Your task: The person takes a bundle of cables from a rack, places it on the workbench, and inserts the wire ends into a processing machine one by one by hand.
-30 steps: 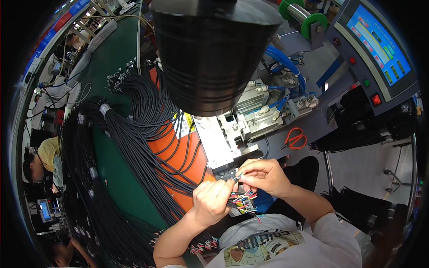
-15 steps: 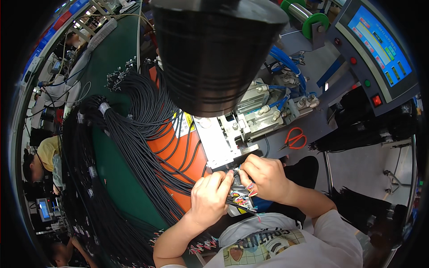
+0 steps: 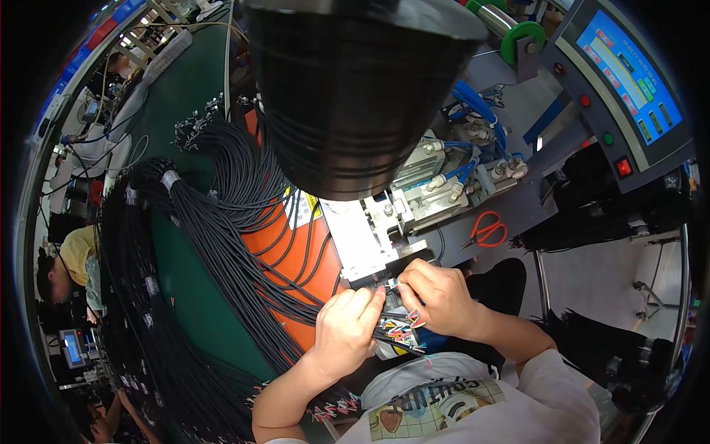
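The left hand and the right hand are side by side, fingers bent and fingertips nearly meeting over a small dark fixture at the front of a metal machine. What lies between the fingertips is mostly hidden, so I cannot tell whether either hand is gripping a cable. Just below the fingers, between the two hands, sits a cluster of stripped cable ends — red, white, green, yellow and blue wires fanning out.

Black cables sweep from the upper left across an orange panel toward the left hand. They lie in a thick bundle, bound by a pale band, with more bundles heaped along the green surface. Coloured wire tips show below the left forearm.

Above the hands hangs a large black cylinder, covering part of the machine. Blue tubes feed the metal parts to its right, and orange-handled scissors lie near them. Farther right are a spool with green flanges, a lit screen — a glowing red button under it — and further dark cable bundles.
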Demonstrator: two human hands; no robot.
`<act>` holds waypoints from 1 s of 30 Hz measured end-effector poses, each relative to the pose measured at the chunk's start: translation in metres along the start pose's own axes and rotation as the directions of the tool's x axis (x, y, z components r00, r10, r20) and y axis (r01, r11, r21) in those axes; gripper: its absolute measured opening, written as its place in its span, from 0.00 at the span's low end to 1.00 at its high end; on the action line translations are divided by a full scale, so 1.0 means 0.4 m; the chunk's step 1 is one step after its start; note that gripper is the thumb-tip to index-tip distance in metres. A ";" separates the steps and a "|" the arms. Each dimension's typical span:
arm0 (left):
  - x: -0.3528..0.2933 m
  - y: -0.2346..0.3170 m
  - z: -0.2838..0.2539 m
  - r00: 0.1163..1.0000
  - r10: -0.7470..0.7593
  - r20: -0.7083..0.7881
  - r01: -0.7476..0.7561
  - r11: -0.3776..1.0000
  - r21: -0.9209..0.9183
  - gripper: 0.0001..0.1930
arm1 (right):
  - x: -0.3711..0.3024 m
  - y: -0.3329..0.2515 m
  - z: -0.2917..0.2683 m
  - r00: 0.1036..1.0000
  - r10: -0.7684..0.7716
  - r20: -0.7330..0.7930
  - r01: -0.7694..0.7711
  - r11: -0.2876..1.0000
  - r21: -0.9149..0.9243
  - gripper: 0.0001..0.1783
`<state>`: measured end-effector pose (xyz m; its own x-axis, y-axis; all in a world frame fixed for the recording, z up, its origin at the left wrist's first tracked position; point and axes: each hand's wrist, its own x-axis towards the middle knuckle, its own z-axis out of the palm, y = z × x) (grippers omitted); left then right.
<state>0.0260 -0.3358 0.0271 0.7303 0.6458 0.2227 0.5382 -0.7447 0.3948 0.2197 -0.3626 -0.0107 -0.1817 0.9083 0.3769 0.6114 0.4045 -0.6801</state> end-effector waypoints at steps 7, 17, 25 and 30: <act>0.010 -0.004 -0.002 0.998 0.042 0.051 -0.043 0.999 0.013 0.27 | 0.002 0.008 0.005 0.999 0.034 -0.014 -0.034 0.999 0.015 0.04; 0.042 0.014 -0.023 0.965 0.135 0.224 -0.186 0.956 0.227 0.21 | 0.007 0.028 -0.010 0.997 -0.007 0.083 0.009 1.000 -0.023 0.06; 0.036 0.012 -0.012 0.983 0.061 0.171 -0.087 0.985 0.150 0.23 | 0.008 0.038 -0.001 0.998 0.026 0.054 -0.027 0.999 0.018 0.06; 0.028 0.000 -0.010 0.984 0.070 0.166 -0.090 0.989 0.117 0.24 | 0.011 0.028 0.009 0.990 0.059 -0.127 -0.034 0.981 0.193 0.06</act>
<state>0.0323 -0.3279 0.0333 0.8257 0.5554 0.0987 0.5160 -0.8144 0.2656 0.2230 -0.3539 -0.0188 -0.0454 0.9096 0.4129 0.4567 0.3865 -0.8012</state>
